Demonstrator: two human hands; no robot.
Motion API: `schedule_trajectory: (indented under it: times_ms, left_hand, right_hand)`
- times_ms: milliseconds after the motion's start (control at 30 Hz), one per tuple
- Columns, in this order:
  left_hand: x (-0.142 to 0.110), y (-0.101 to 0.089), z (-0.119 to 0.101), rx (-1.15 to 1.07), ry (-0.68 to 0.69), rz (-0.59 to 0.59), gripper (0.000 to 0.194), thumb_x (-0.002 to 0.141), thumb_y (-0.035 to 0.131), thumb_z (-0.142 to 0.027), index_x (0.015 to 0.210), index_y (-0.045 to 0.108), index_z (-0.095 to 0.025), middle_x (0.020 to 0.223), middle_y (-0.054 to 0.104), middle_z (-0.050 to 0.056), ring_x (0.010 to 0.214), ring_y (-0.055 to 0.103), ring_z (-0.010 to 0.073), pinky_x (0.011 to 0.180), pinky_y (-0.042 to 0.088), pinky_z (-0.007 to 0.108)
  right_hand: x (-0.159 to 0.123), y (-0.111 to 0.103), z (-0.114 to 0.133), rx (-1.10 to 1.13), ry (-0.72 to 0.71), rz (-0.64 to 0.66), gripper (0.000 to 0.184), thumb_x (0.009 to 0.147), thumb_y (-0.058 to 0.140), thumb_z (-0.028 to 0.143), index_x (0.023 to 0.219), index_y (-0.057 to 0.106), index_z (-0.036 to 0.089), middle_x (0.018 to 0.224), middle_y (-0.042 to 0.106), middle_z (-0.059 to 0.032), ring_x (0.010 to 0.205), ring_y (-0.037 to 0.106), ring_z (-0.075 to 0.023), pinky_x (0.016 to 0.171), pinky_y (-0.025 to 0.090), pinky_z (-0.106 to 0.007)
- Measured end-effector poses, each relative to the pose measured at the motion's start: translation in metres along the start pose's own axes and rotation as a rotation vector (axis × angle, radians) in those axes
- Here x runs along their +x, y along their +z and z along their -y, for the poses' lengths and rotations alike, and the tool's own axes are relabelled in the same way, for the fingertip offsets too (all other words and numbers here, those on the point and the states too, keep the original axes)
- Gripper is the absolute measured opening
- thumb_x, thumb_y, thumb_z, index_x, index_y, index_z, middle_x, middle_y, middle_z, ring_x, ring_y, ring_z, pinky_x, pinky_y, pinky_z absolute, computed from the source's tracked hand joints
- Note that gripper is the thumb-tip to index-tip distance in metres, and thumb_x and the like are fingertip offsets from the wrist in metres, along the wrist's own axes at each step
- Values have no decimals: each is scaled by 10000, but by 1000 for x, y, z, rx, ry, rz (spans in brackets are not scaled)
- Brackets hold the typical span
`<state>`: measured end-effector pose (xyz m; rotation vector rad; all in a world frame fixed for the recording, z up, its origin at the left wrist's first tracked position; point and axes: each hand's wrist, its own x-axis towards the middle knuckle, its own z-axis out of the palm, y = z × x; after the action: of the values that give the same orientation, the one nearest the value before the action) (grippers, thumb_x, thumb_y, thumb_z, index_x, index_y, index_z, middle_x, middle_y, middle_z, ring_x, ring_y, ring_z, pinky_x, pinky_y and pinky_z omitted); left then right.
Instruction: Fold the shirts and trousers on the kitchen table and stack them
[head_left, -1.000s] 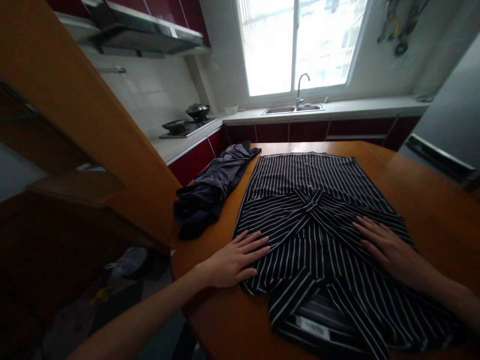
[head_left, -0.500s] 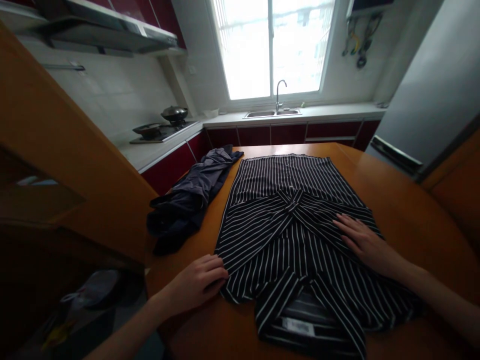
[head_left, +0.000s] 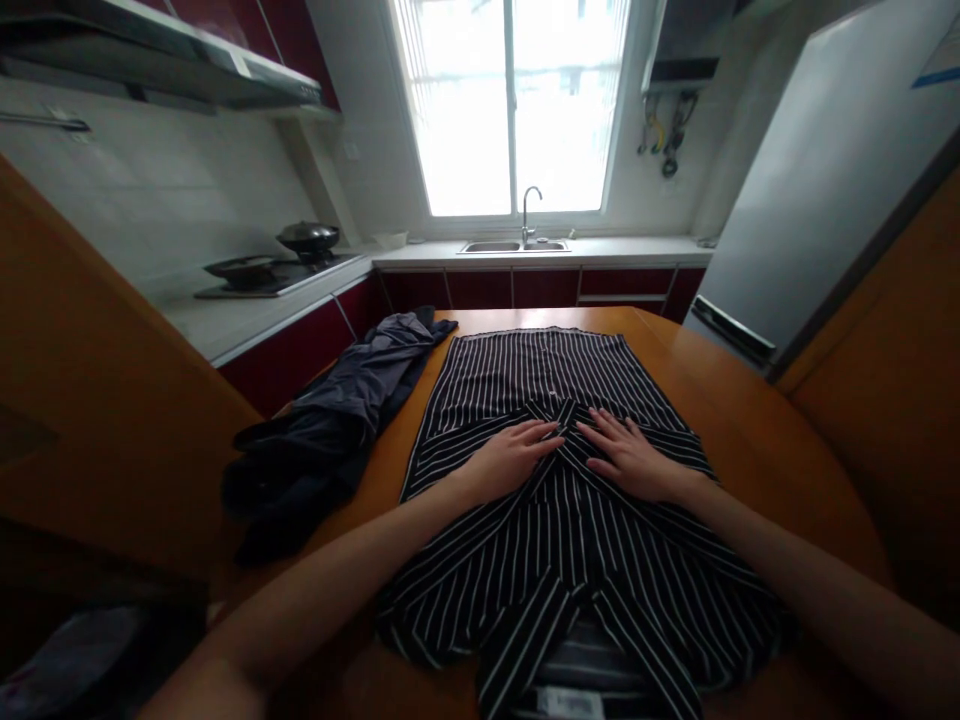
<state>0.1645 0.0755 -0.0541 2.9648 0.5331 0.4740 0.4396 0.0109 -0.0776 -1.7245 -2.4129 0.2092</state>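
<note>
A black shirt with white stripes (head_left: 517,365) lies spread on the wooden table, its collar toward me and its hem at the far side. Both sleeves are folded inward, and their cuffs cross at the middle of the shirt. My left hand (head_left: 511,458) rests on the left sleeve close to the cuffs, fingers stretched out. On the right sleeve, near the same crossing, my right hand (head_left: 630,458) lies flat with fingers spread. A white label (head_left: 568,703) shows inside the collar.
Dark crumpled clothes (head_left: 341,390) lie along the left side of the wooden table (head_left: 772,450). Beyond it are a counter with a sink (head_left: 514,246), a stove with pans (head_left: 307,238) at left and a fridge (head_left: 810,180) at right.
My left hand has moved from the shirt's left edge to the crossed cuffs. My right hand has slid inward along its sleeve. The camera view has shifted slightly.
</note>
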Motion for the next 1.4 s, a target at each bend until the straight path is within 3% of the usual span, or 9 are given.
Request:
schedule_trajectory:
  times_ms: [200,333,467,700,867,1000,1267,1400]
  left_hand:
    - [1,16,6,-53,4,74,440,976,452,-81,1382,596,-170,1519,508,81,1468,384,221,1227,330,388]
    - [-1,18,4,-127,-24,64,416,1011,470,-181,1417,559,-198,1588,411,67,1519,269,231,1255,253,454]
    - [0,22,3,-195,-66,87,473,1038,491,-339,1496,460,-226,1623,342,64,1520,264,223,1252,246,453]
    - [0,25,6,-207,-54,60,461,1041,469,-318,1490,482,-214,1607,373,62,1512,284,197,1256,239,411]
    - [1,26,9,-193,-57,63,466,1041,458,-319,1496,480,-219,1611,357,53,1512,283,193,1255,253,405]
    - [2,24,9,-205,-66,77,454,1038,453,-307,1479,505,-212,1603,374,42,1510,288,194,1256,255,399]
    - [2,25,7,-216,-74,60,448,1026,461,-298,1458,528,-204,1593,398,40,1503,309,194,1250,265,391]
    - [2,26,7,-205,-68,50,441,1026,454,-301,1446,539,-199,1590,407,45,1499,319,194,1249,266,389]
  right_hand:
    - [-2,23,-5,-20,5,-38,640,1032,301,579,1589,306,262,1666,196,-110,1545,132,-281,1217,137,-612]
    - [-3,23,-5,-20,15,-42,668,1028,295,588,1602,265,249,1670,182,-101,1548,122,-268,1226,133,-591]
    - [-3,22,-2,-12,61,-75,739,1019,287,599,1627,151,200,1666,195,-118,1547,136,-259,1238,129,-565]
    - [14,21,6,38,266,-58,736,1035,171,557,1612,186,100,1663,182,-165,1549,116,-288,1221,144,-595]
    - [28,20,12,-12,181,-73,715,1036,200,521,1602,225,85,1668,171,-141,1556,95,-259,1237,93,-556]
    - [18,20,-11,-36,270,-61,761,1025,191,579,1596,243,77,1663,201,-147,1552,132,-263,1240,106,-542]
    - [-36,9,-90,-115,660,-121,771,1026,181,575,1571,287,40,1652,229,-171,1546,152,-291,1230,86,-596]
    - [-46,2,-100,-31,718,-192,745,1031,178,549,1579,272,52,1652,230,-178,1542,172,-296,1228,122,-594]
